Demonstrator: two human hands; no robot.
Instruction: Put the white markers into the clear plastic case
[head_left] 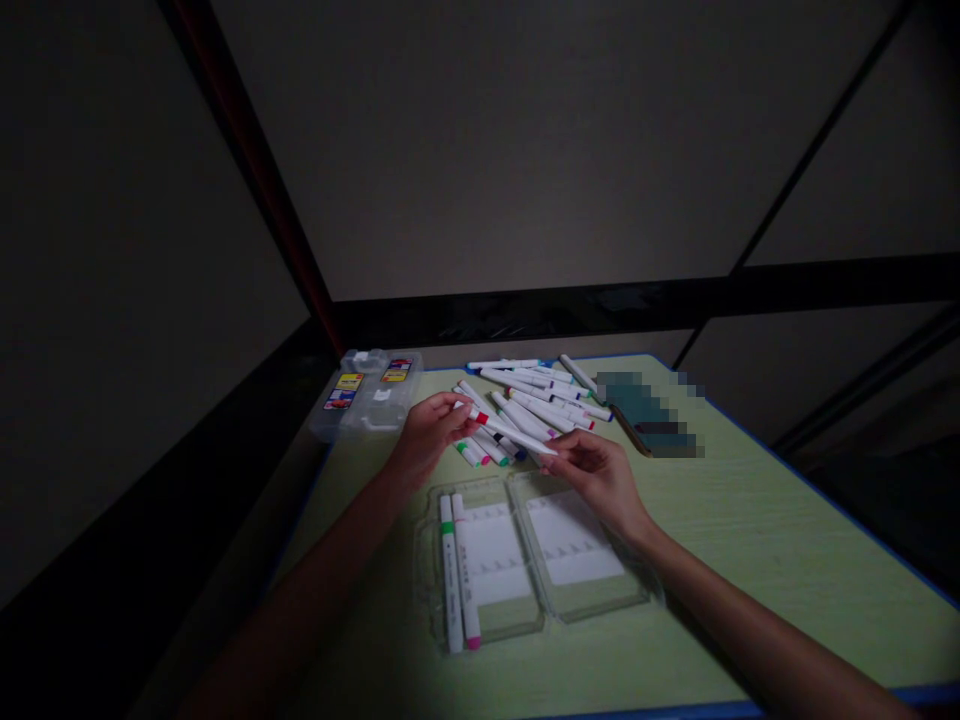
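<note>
The left hand [424, 437] and right hand [602, 482] pinch a red-banded marker [517, 433] between their fingers, one at each end, near the open case's far edge. Inside the case [534, 560], on its left side, lie two markers [454, 575]; beyond it, loose markers [551, 405] cover the counter [739, 560].

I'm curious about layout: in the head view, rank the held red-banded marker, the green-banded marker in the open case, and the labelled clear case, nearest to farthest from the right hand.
1. Red-banded marker: in the right hand.
2. Green-banded marker: left, in the open case.
3. Labelled clear case: at far left.
</note>
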